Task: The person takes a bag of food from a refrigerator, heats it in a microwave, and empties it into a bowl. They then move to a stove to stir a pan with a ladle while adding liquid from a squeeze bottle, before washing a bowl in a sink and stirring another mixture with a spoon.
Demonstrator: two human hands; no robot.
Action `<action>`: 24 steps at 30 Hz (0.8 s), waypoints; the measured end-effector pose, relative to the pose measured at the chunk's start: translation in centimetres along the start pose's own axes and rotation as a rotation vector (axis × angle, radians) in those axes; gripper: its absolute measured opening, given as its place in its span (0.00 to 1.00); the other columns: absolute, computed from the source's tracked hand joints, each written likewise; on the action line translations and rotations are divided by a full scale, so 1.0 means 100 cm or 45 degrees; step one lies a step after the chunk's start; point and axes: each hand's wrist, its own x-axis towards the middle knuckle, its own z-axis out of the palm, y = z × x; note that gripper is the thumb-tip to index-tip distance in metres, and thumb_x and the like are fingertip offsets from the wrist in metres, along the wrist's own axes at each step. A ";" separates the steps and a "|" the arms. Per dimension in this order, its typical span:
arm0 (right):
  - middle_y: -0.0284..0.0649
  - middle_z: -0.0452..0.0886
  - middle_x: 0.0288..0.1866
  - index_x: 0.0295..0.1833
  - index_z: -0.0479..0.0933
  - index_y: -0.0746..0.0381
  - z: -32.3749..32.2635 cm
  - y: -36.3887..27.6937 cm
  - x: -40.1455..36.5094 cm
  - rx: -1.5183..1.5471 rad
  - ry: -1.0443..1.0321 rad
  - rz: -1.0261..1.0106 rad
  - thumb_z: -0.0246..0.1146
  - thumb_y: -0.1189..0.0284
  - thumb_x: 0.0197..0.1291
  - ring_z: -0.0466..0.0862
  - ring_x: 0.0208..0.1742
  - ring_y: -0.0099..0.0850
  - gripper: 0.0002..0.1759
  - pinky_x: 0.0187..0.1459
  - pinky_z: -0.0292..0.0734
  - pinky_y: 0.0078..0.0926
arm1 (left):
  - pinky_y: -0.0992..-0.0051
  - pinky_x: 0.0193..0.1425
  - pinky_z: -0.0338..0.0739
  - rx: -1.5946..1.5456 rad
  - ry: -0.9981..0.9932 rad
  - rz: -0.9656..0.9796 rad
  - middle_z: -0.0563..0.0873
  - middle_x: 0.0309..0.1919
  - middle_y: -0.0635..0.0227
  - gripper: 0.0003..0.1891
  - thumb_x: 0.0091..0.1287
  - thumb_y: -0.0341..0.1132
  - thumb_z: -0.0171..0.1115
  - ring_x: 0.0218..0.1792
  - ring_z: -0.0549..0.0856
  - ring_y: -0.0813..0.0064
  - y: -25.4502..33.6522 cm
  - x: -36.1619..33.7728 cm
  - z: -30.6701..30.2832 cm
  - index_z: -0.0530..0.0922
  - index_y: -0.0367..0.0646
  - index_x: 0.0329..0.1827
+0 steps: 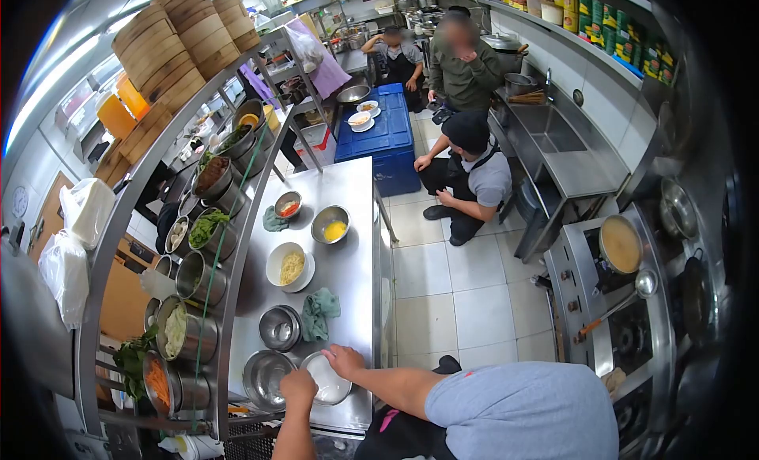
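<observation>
My left hand (299, 386) is closed at the left edge of a white bowl (328, 385), beside a wide metal bowl (265, 378); what its fingers hold is hidden. With bent fingers, my right hand (343, 361) grips the white bowl's upper rim. Just above stand stacked metal bowls (280, 328) and a crumpled green cloth (319, 311). Farther up the steel counter (348, 278) are a white bowl of noodles (291, 267), a metal bowl with yellow liquid (330, 225) and a small metal bowl with red pieces (288, 204).
A steel shelf (229, 302) with ingredient tins edges the counter's left side. One person crouches (474, 163) in the aisle, another stands (465, 72), and a third sits behind the blue chest (379, 136). A stove (605, 302) with a pan (621, 244) is right.
</observation>
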 end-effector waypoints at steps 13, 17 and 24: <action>0.52 0.87 0.36 0.39 0.81 0.56 0.000 -0.003 0.003 -0.005 -0.006 0.013 0.58 0.44 0.70 0.86 0.42 0.57 0.26 0.43 0.81 0.56 | 0.54 0.52 0.85 -0.577 0.094 -0.118 0.90 0.39 0.48 0.12 0.58 0.35 0.62 0.45 0.90 0.47 -0.032 -0.026 0.063 0.90 0.48 0.42; 0.52 0.87 0.35 0.38 0.80 0.57 -0.001 -0.002 -0.001 -0.032 -0.011 0.003 0.58 0.45 0.70 0.87 0.41 0.57 0.25 0.42 0.81 0.56 | 0.53 0.52 0.84 -0.445 0.004 -0.135 0.90 0.40 0.49 0.12 0.58 0.34 0.62 0.45 0.89 0.45 -0.023 -0.021 0.055 0.89 0.46 0.42; 0.52 0.86 0.34 0.37 0.80 0.56 -0.003 -0.005 0.000 -0.045 -0.033 0.013 0.58 0.45 0.70 0.87 0.39 0.57 0.25 0.40 0.81 0.56 | 0.52 0.53 0.84 -0.606 0.042 -0.156 0.89 0.41 0.47 0.13 0.57 0.34 0.61 0.45 0.89 0.45 -0.013 -0.011 0.069 0.89 0.45 0.43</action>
